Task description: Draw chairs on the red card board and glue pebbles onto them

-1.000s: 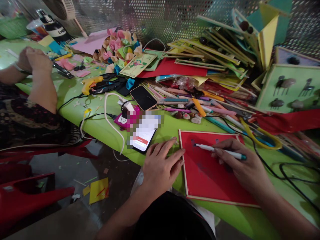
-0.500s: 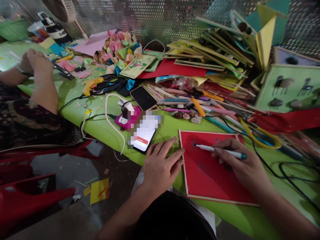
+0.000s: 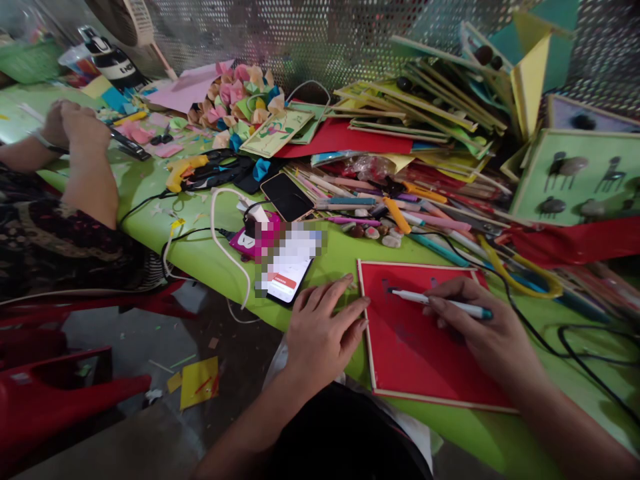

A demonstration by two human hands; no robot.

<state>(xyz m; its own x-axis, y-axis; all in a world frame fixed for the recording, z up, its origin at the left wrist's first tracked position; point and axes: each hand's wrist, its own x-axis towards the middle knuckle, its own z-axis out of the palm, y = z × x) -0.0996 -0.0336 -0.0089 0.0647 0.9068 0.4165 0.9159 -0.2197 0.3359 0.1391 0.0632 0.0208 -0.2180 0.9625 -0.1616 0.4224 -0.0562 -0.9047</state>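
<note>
In front of me a red board (image 3: 420, 360) with a pale raised border lies on the green table. My right hand (image 3: 475, 320) is closed round a white marker pen (image 3: 413, 295) with a dark green end, its tip at the upper left part of the board. Faint dark marks show near the tip and lower on the red surface. My left hand (image 3: 327, 327) lies with fingers stretched out, fingertips at the board's left edge. Beyond that hand is a lit phone (image 3: 285, 283), its screen partly blurred out.
Several pens, sticks and pebbles (image 3: 391, 238) lie behind the board, with stacked framed cards (image 3: 420, 100) farther back. A black cable (image 3: 525, 327) runs along the right. A pink power strip (image 3: 253, 243) and dark phone (image 3: 287, 197) lie to the left. Another person's hands (image 3: 75, 127) are at far left.
My two hands, the marker pen and the board look practically unchanged. At far left the other person's hands and arm have shifted very slightly.
</note>
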